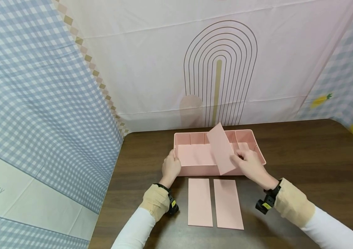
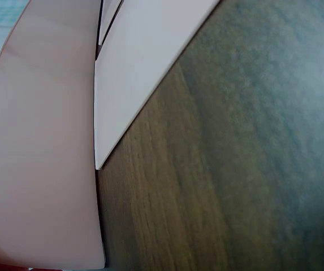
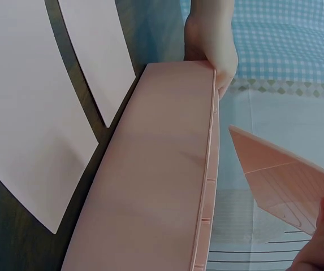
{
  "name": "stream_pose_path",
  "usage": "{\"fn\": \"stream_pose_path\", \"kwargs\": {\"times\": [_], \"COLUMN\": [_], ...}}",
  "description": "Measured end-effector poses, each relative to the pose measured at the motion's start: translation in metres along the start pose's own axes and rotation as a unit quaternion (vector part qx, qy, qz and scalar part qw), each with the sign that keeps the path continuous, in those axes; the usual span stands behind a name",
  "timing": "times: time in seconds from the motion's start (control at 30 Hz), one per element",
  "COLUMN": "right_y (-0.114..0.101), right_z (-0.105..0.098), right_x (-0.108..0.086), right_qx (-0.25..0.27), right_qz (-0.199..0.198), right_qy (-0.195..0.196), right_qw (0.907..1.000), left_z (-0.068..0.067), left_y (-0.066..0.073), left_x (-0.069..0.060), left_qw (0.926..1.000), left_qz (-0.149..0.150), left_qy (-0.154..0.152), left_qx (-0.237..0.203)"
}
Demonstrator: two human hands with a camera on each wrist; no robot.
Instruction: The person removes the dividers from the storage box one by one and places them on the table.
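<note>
A long pink plastic box (image 1: pixel 192 170) with an open top stands on the table. At its left end my left hand (image 1: pixel 171 168) grips the wall; the same hand (image 3: pixel 211 34) shows at the box's far end in the right wrist view. My right hand (image 1: pixel 251 166) pinches a flat pink divider panel (image 1: pixel 221 149) by its edge. That panel is tilted above the box, partly covering its middle. In the right wrist view, the held panel (image 3: pixel 286 178) stands apart from the box rim. The left wrist view shows the box wall (image 2: pixel 40 135), but not the left fingers.
Two more pink panels, a left one (image 1: pixel 200 202) and a right one (image 1: pixel 228 204), lie flat side by side in front of the box. A crosswise divider (image 1: pixel 236 138) stands inside the box's right part. Behind the brown table (image 1: pixel 304 166) hangs a patterned cloth (image 1: pixel 151 69).
</note>
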State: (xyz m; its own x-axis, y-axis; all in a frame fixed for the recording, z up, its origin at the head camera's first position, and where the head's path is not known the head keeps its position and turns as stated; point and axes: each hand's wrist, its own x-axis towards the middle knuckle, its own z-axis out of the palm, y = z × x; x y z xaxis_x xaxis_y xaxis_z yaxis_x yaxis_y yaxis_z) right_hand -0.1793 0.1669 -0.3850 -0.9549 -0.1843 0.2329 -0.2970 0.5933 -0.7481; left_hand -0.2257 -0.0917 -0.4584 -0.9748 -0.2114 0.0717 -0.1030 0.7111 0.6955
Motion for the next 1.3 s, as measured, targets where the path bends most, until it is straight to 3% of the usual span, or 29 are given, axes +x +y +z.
{"fn": "stream_pose_path", "kwargs": {"times": [1.03, 1.3], "right_y": [0.009, 0.013], "right_z": [-0.01, -0.013], "right_x": [-0.027, -0.037], "right_qx": [0.018, 0.01], "right_qz": [-0.039, -0.029], "right_qy": [-0.004, -0.018], "right_qw": [0.9991, 0.9994], "left_z": [-0.002, -0.002], "left_y": [0.001, 0.002], "left_x": [0.0, -0.001], "left_qw": [1.0, 0.9999], "left_qz": [-0.009, -0.008], "left_qy": [-0.004, -0.009], "left_qx": [0.0, 0.0]}}
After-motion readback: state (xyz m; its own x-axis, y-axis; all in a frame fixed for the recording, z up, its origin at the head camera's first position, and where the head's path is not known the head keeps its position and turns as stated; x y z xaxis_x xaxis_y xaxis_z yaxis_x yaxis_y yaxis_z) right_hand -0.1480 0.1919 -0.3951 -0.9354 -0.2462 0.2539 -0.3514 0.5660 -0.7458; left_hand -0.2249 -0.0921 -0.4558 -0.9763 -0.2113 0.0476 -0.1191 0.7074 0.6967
